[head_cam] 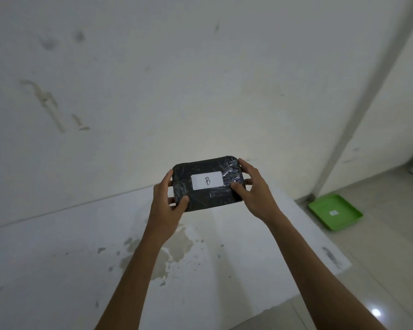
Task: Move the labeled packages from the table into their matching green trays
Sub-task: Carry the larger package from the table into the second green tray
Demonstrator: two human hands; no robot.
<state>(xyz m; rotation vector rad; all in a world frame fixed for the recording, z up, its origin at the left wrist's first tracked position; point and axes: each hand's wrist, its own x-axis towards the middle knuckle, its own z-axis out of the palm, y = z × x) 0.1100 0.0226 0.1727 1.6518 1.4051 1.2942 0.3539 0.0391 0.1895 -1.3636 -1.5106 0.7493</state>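
Above a bare stained worktop (pixel 81 270), both hands' fingers (pixel 183 201) clasp the B package (pixel 206 183), still undelivered, green tray (pixel 335 211) lying empty far right.

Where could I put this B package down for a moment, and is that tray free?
Both hands hold the package above the white table, which is bare from the wall edge to the near edge, only stained. The green tray on the floor at right holds only a small label, unreadable from here. Nothing looks crowded.
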